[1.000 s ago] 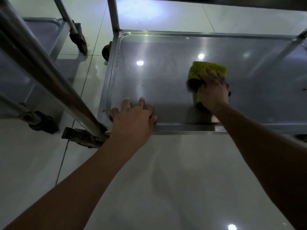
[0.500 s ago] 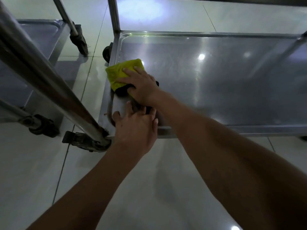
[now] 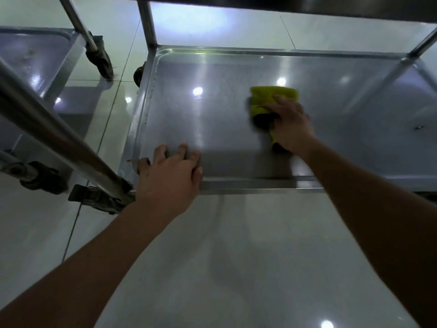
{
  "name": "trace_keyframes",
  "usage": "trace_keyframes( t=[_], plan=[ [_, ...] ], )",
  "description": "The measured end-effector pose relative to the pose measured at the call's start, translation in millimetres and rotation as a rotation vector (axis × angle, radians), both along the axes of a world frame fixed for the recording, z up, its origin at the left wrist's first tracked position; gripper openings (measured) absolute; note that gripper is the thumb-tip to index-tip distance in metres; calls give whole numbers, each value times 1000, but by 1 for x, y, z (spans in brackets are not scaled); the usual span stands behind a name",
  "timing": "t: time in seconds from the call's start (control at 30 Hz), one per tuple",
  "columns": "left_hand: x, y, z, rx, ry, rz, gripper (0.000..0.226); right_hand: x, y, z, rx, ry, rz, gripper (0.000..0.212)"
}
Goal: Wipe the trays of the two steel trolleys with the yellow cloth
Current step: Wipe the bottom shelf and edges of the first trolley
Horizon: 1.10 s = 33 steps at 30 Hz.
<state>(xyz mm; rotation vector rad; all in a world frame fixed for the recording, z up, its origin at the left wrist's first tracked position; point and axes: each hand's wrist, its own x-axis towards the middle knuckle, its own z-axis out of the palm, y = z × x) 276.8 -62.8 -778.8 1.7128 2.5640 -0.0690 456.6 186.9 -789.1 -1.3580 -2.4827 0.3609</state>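
The lower steel tray (image 3: 236,53) of the near trolley fills the middle of the view. My right hand (image 3: 292,125) presses the bunched yellow cloth (image 3: 272,97) flat onto the tray, right of its centre, with fingers laid over the cloth. Part of the cloth sticks out below my palm. My left hand (image 3: 169,176) rests over the tray's front rim near the left corner, fingers spread on the steel and holding nothing. The second trolley's tray (image 3: 35,58) lies at the far left.
A slanted steel post (image 3: 52,136) crosses the left foreground down to a caster (image 3: 99,200). More casters (image 3: 99,55) stand between the trolleys. An upper shelf edge (image 3: 307,5) overhangs at the top. A small dark speck (image 3: 418,127) lies on the tray's right side. Glossy white floor tiles surround everything.
My right hand swept the cloth from right of centre to the tray's left front corner, then back right. My left hand stayed on the front rim.
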Motion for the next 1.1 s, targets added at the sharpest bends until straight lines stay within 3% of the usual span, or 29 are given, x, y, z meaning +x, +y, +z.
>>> trace_keyframes(
  t=[0.2,0.6,0.9,1.1],
  plan=[
    [8,2,1,-15,-15,28,48,91,-11,2,-25,84,-216,45],
    [10,2,1,-30,-97,35,43,49,-131,3,-73,62,-41,49],
    [18,-20,-6,109,-75,-46,40,46,-154,25,-62,-28,7,47],
    [49,-44,11,110,-149,-169,36,57,-179,39,-90,115,-72,46]
  ],
)
